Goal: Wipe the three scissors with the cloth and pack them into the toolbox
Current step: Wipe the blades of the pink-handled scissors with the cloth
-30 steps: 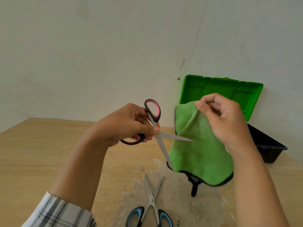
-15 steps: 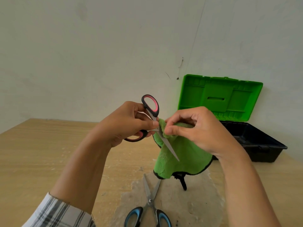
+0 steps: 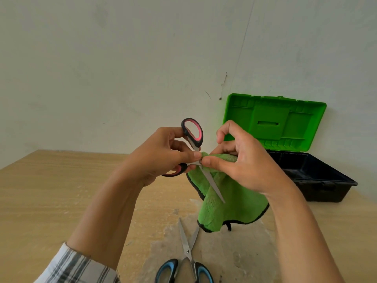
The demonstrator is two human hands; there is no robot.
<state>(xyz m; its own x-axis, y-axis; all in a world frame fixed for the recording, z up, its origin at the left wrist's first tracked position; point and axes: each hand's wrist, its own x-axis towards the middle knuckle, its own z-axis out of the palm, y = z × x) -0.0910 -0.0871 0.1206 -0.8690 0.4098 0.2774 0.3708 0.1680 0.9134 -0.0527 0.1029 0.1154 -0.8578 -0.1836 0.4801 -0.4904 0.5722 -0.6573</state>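
My left hand point(image 3: 163, 156) holds black scissors with pink-lined handles point(image 3: 193, 132) in the air, blades spread. One blade points down and right across the green cloth point(image 3: 230, 209). My right hand point(image 3: 242, 164) pinches the cloth around the other blade, close to the pivot; that blade is hidden in the fold. The rest of the cloth hangs below my right hand. A second pair, with blue and black handles point(image 3: 186, 260), lies on the table below, blades apart. The toolbox point(image 3: 326, 180) stands open at the right by the wall. No third pair shows.
The toolbox has a black base and a green lid point(image 3: 273, 123) standing upright against the white wall. A wooden table point(image 3: 51, 201) carries a pale worn patch point(image 3: 234, 260) under the blue scissors. A thin dark strap hangs from the cloth's lower edge.
My right hand brought the cloth from beside the scissors onto a blade and pinched it there. Over the last half second both hands barely moved.
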